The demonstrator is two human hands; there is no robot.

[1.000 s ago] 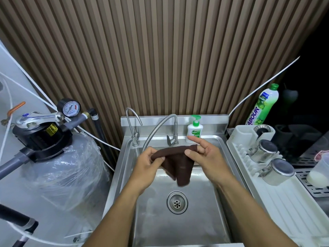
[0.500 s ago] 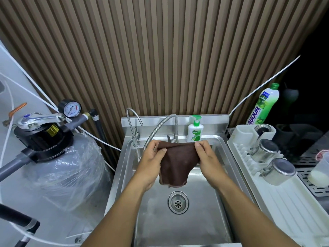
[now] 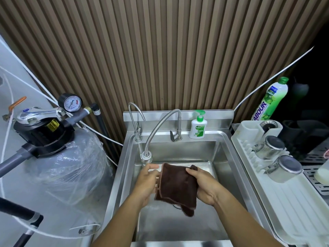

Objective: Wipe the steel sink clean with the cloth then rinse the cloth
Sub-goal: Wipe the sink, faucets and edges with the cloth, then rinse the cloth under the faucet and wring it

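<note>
Cloth (image 3: 176, 188) held folded over the middle of the sink (image 3: 229, 157).
Its opposite edges are gripped by the left hand (image 3: 147, 182) and right hand (image 3: 203, 186); the spray nozzle (image 3: 146, 157) just behind may be struck during wiping.

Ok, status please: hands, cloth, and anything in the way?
Left hand and right hand both hold the cloth above the sink basin. Faucet nozzle close above left hand. Drain hidden behind cloth.
</note>
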